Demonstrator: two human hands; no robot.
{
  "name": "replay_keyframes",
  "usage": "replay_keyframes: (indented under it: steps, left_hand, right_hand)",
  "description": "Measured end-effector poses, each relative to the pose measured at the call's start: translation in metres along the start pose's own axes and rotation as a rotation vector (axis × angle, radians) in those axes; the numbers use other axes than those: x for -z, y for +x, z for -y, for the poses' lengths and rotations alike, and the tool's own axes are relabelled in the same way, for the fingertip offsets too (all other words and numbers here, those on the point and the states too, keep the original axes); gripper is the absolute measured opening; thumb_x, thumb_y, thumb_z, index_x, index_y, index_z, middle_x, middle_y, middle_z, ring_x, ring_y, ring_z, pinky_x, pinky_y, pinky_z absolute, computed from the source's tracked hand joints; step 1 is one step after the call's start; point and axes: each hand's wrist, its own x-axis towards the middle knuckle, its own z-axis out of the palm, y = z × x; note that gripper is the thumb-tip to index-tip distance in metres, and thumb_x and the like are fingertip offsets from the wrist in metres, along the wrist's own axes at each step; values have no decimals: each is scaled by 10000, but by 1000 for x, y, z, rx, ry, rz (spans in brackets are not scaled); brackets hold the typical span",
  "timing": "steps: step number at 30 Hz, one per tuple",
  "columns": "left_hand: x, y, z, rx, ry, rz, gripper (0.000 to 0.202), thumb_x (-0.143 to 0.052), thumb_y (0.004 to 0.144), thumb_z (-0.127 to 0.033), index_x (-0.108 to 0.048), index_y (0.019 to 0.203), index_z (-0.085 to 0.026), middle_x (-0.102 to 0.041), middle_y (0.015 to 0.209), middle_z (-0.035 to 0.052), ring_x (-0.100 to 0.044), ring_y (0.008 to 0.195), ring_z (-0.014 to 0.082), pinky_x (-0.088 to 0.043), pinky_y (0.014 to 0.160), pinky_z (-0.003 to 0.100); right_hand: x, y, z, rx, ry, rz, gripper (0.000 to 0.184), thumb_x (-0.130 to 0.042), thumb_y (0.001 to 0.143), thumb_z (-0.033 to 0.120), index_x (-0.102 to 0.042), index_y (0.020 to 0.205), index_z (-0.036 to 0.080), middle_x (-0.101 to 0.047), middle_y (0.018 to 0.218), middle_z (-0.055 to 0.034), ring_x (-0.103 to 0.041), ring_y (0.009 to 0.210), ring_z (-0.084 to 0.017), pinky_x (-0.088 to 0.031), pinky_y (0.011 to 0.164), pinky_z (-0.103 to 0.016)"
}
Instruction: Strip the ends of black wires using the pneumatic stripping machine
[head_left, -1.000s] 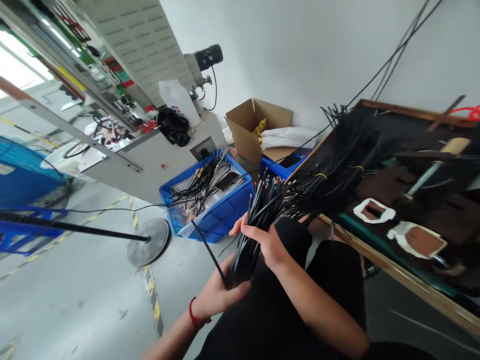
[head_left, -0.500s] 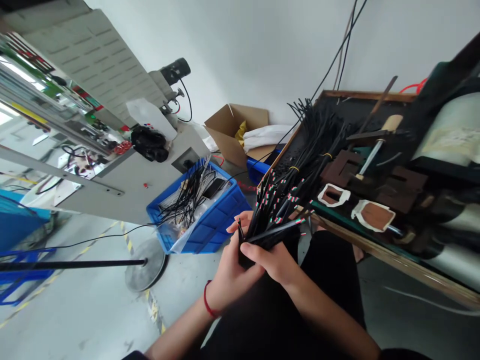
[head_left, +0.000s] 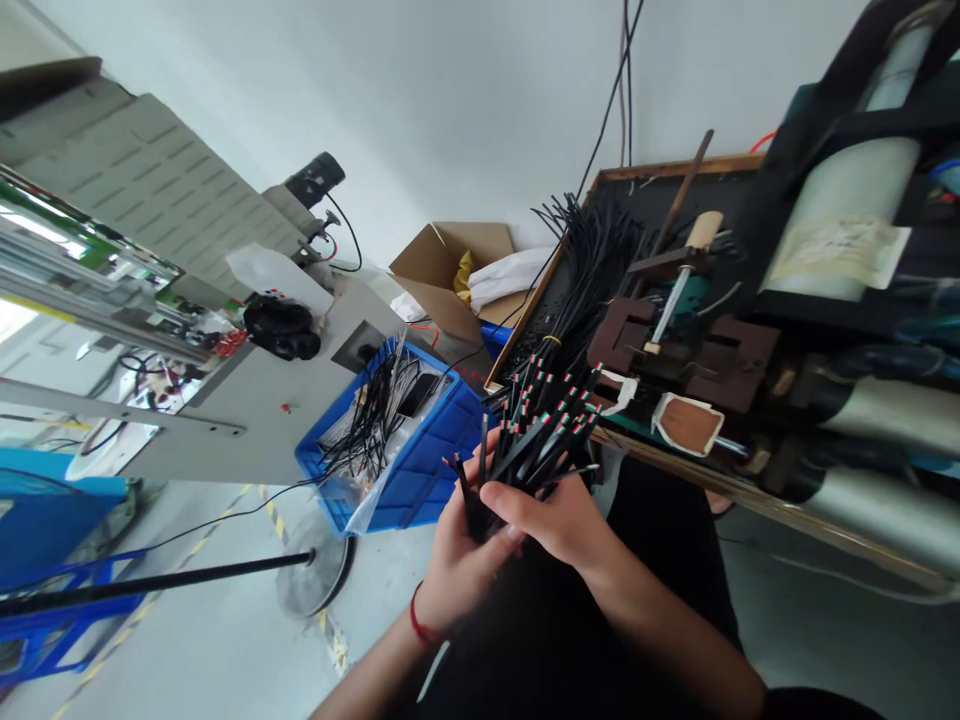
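A bundle of black cables (head_left: 525, 455) stands in front of me, its cut ends showing small red, white and green wire tips. My left hand (head_left: 469, 530), with a red cord at the wrist, is wrapped round the bundle from the left. From the right, my right hand (head_left: 551, 520) grips the same cables, its thumb laid across them. A few cables lean apart at the left side of the bundle. The lower part of the bundle is hidden by my hands. Just beyond it, more black cables (head_left: 592, 270), tied with a yellow band (head_left: 553, 339), lie on the workbench.
At the right a wooden-edged workbench (head_left: 795, 535) carries a clamp fixture (head_left: 675, 300) and metal cylinders (head_left: 832, 225). A blue crate (head_left: 409, 480) of cables stands left of my hands. Behind it are a cardboard box (head_left: 442, 255) and a grey machine (head_left: 225, 420). A round stand base (head_left: 315, 570) is on the floor.
My view has turned a little to the right. The cable tips in my hands now fan out more upright, and several cables stand separately by my left hand. Both hands keep their grip.
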Motion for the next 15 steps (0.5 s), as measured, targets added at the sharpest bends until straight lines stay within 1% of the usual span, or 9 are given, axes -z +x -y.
replay_keyframes:
  steps: [1,2,3,5,7,9,11,13,15]
  left_hand:
    - [-2,0,-2,82,-41,13,681,-870,810,-585,-621,1322,-212,-794,1089,96,-764,769,265,-649,618,346]
    - [-3,0,-5,151,-87,29,656,-871,799,-601,-628,1271,-216,-790,954,62,-724,646,232,-621,550,335]
    - [-5,0,-7,201,-135,47,628,-876,785,-613,-637,1212,-219,-769,842,32,-689,577,215,-604,521,332]
    - [-9,-1,-11,238,-226,57,565,-891,754,-629,-654,1065,-220,-720,700,1,-669,540,211,-593,517,330]
    - [-12,-3,-13,249,-301,44,530,-908,727,-631,-661,950,-218,-716,668,-1,-673,531,214,-581,512,326]
    - [-14,-7,-14,266,-355,59,498,-901,742,-624,-685,894,-201,-734,664,18,-686,534,221,-572,515,321]
    - [-16,-12,-15,260,-411,113,475,-881,776,-610,-713,871,-177,-746,649,44,-696,532,229,-556,505,309]
    - [-17,-17,-15,233,-485,167,451,-862,812,-585,-725,869,-159,-754,644,62,-706,530,230,-550,506,294]
    - [-18,-22,-15,197,-571,195,414,-860,826,-550,-722,895,-166,-768,655,66,-721,536,235,-568,531,296]
  right_hand:
    - [2,1,3,0,-39,-9,223,-843,831,332,-776,1015,227,-798,1002,-63,-760,958,-276,-626,932,-472]
    - [3,2,7,1,-78,-16,217,-843,819,316,-772,1001,220,-794,983,-64,-754,945,-277,-630,900,-461]
    - [5,2,10,4,-108,-21,213,-844,810,304,-769,989,215,-788,957,-62,-749,924,-276,-637,854,-442]
    - [6,1,14,-5,-135,-15,195,-843,808,303,-768,963,212,-769,888,-51,-738,836,-257,-643,708,-380]
    - [6,-1,17,-47,-135,10,159,-832,824,328,-761,901,209,-739,806,-39,-704,677,-220,-579,490,-295]
    - [5,-5,20,-86,-130,26,156,-823,835,340,-747,851,204,-724,770,-38,-668,578,-193,-480,353,-234]
    - [3,-11,24,-102,-128,52,162,-826,834,337,-745,848,197,-723,771,-42,-665,559,-185,-450,312,-207]
    - [1,-18,30,-111,-136,88,177,-834,827,335,-754,890,191,-725,797,-44,-670,562,-180,-462,306,-197]
    - [1,-25,35,-141,-159,126,207,-834,823,350,-760,931,189,-721,818,-43,-652,529,-167,-456,281,-197]
